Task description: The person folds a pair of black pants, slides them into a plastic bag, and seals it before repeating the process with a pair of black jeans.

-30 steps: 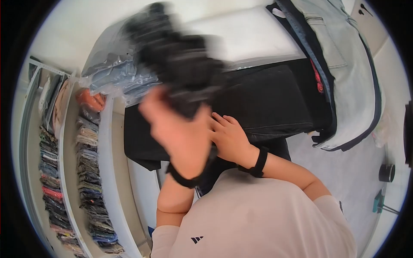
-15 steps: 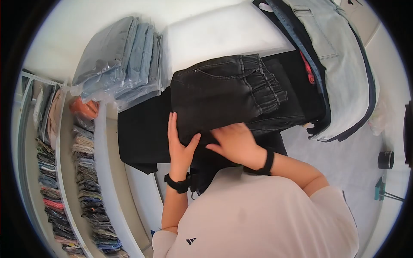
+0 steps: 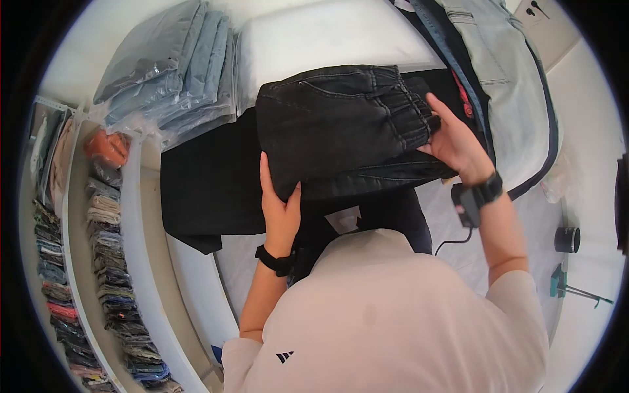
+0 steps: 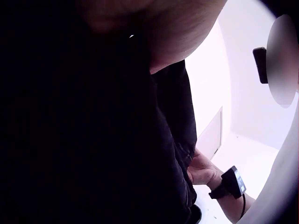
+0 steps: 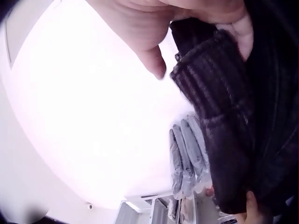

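Folded black jeans (image 3: 327, 124) with an elastic waistband (image 3: 409, 118) lie in front of me, on top of other black garments. At their near left corner is my left hand (image 3: 280, 213), fingers along the side edge and thumb spread apart at the near edge. My right hand (image 3: 455, 144) touches the waistband end at the right. The right wrist view shows that hand's fingers (image 5: 243, 35) at the waistband (image 5: 210, 79), some tucked behind the cloth, with the thumb (image 5: 156, 63) standing away from it. Dark cloth (image 4: 93, 130) fills much of the left wrist view.
Bagged folded jeans (image 3: 170, 72) are stacked at the far left, beside a white plastic sheet or bag pile (image 3: 321, 39). Light jeans (image 3: 498, 72) lie over darker ones at right. Shelves (image 3: 69, 249) of bagged clothes stand left.
The black jeans, blurred in a raised left hand earlier, came down flat onto the black garments. My right hand moved from the near edge out to the waistband at the right.
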The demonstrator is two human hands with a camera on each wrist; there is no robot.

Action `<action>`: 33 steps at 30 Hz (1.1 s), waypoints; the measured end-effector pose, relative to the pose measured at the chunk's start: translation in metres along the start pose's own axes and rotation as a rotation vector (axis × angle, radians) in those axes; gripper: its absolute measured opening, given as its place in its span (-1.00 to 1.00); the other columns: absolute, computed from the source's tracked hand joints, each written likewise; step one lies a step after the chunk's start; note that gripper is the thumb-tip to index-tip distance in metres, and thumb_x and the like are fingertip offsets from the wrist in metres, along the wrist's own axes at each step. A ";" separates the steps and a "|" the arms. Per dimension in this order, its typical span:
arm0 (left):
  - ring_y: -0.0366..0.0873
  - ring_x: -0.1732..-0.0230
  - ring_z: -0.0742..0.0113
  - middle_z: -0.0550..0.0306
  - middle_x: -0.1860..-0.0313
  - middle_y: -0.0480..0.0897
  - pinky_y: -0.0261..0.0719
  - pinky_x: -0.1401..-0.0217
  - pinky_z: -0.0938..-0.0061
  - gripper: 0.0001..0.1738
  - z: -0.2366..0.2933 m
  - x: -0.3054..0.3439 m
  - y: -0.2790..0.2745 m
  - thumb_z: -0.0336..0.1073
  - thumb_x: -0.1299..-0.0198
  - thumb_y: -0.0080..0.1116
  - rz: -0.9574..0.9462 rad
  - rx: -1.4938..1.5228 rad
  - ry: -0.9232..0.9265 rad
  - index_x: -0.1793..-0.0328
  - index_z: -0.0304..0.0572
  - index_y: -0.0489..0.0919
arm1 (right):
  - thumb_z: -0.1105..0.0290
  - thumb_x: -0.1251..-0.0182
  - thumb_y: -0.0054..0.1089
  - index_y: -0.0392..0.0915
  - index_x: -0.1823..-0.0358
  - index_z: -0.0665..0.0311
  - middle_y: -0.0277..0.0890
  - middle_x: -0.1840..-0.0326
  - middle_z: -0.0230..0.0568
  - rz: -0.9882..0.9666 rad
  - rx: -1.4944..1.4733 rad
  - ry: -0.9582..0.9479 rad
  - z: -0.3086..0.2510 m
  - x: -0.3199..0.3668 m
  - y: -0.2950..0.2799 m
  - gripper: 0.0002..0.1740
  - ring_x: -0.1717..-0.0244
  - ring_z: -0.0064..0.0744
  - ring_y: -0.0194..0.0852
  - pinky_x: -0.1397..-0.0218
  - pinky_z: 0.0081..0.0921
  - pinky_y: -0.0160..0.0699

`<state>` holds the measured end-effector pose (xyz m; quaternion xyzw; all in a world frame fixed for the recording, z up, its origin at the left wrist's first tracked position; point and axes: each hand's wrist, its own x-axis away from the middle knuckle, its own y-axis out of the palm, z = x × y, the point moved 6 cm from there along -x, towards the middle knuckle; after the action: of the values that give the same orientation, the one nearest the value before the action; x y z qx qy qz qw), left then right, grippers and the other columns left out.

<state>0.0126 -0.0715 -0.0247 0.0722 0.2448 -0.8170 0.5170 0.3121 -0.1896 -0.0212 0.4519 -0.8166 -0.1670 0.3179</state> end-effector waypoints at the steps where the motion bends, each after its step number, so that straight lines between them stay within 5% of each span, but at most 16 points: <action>1: 0.20 -0.43 0.05 -0.22 -0.44 0.21 0.08 -0.44 0.39 -0.16 0.000 0.000 0.000 -0.61 -0.15 0.07 0.000 0.002 0.003 -0.54 -0.16 0.00 | 0.15 -0.38 0.10 0.49 -0.05 0.23 0.59 0.00 -0.23 -0.055 0.031 0.088 -0.001 -0.003 0.010 -0.63 -0.02 -0.43 0.56 -0.06 -0.38 0.55; 4: 0.17 -0.45 0.04 -0.22 -0.45 0.20 0.07 -0.46 0.37 -0.17 -0.001 0.001 -0.001 -0.61 -0.14 0.07 0.005 0.017 0.015 -0.54 -0.16 0.01 | 0.29 -0.36 0.11 0.54 0.06 0.30 0.64 0.11 -0.27 -0.133 0.108 0.197 -0.014 -0.014 0.020 -0.74 0.13 -0.46 0.64 0.02 -0.47 0.64; 14: 0.14 -0.46 -0.17 -0.25 -0.45 0.16 0.21 -0.42 0.20 -0.25 0.020 -0.002 0.004 -0.72 0.05 0.01 0.063 -0.333 0.193 -0.38 -0.17 0.33 | 0.42 -0.16 0.25 0.52 -0.01 0.36 0.63 0.22 -0.38 -0.245 0.550 -0.288 -0.104 0.041 0.106 -0.64 0.26 -0.63 0.62 0.29 -0.69 0.57; 16: 0.13 -0.46 -0.17 -0.25 -0.45 0.16 0.20 -0.43 0.19 -0.25 0.026 -0.003 0.009 -0.75 0.10 -0.02 0.048 -0.345 0.223 -0.33 -0.16 0.40 | 0.46 -0.18 0.18 0.40 -0.20 0.40 0.55 0.01 -0.28 -0.153 0.676 -0.482 -0.117 0.046 0.097 -0.49 0.17 -0.57 0.55 0.05 -0.64 0.52; 18: 0.16 -0.45 -0.16 -0.23 -0.44 0.18 0.22 -0.42 0.19 -0.23 0.032 -0.004 0.014 -0.80 0.21 -0.08 0.036 -0.340 0.233 -0.24 -0.13 0.48 | 0.48 -0.17 0.19 0.37 -0.22 0.44 0.55 -0.02 -0.27 -0.098 0.838 -0.459 -0.122 0.050 0.073 -0.46 0.06 -0.52 0.54 -0.05 -0.62 0.50; 20: 0.17 -0.44 -0.16 -0.21 -0.44 0.19 0.24 -0.40 0.19 -0.20 0.037 -0.006 0.018 -0.82 0.26 -0.11 -0.011 -0.397 0.247 -0.22 -0.09 0.51 | 0.49 -0.14 0.20 0.45 -0.13 0.38 0.61 0.16 -0.33 -0.051 0.687 -0.413 -0.112 0.056 0.053 -0.53 0.25 -0.67 0.59 0.29 -0.80 0.56; 22: 0.18 -0.43 -0.15 -0.18 -0.43 0.21 0.27 -0.39 0.19 -0.17 0.039 -0.009 0.019 -0.83 0.30 -0.13 -0.055 -0.457 0.263 -0.19 -0.04 0.53 | 0.49 -0.13 0.22 0.46 -0.12 0.39 0.61 0.15 -0.31 -0.104 0.555 -0.359 -0.096 0.058 0.044 -0.53 0.22 -0.64 0.59 0.31 -0.76 0.54; 27: 0.20 -0.42 -0.07 -0.05 -0.43 0.25 0.23 -0.41 0.26 -0.16 0.038 -0.013 0.024 -0.85 0.34 -0.18 -0.181 -0.506 0.213 -0.17 -0.07 0.53 | 0.48 -0.13 0.27 0.08 -0.36 0.40 0.55 0.03 -0.26 0.269 0.307 -0.067 -0.032 0.037 -0.045 -0.22 0.05 -0.43 0.54 0.04 -0.37 0.54; 31: 0.21 -0.42 -0.07 -0.05 -0.42 0.26 0.25 -0.40 0.26 -0.16 0.035 -0.012 0.022 -0.85 0.33 -0.18 -0.176 -0.467 0.184 -0.17 -0.06 0.53 | 0.29 -0.24 0.24 0.34 -0.22 0.34 0.53 0.02 -0.30 0.105 0.319 -0.100 -0.023 0.031 -0.062 -0.44 0.02 -0.49 0.48 0.02 -0.42 0.47; 33: 0.17 -0.44 -0.11 -0.03 -0.44 0.23 0.32 -0.35 0.22 -0.15 0.034 -0.012 0.022 -0.83 0.31 -0.11 -0.156 -0.480 0.186 -0.19 0.06 0.54 | 0.08 -0.31 0.17 0.44 -0.14 0.30 0.53 0.03 -0.34 0.409 0.657 -0.245 -0.038 0.039 -0.079 -0.49 0.05 -0.52 0.50 0.06 -0.44 0.50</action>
<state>0.0417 -0.0859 0.0024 0.0030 0.4828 -0.7629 0.4300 0.3725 -0.2646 -0.0223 0.3342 -0.9315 0.1169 0.0838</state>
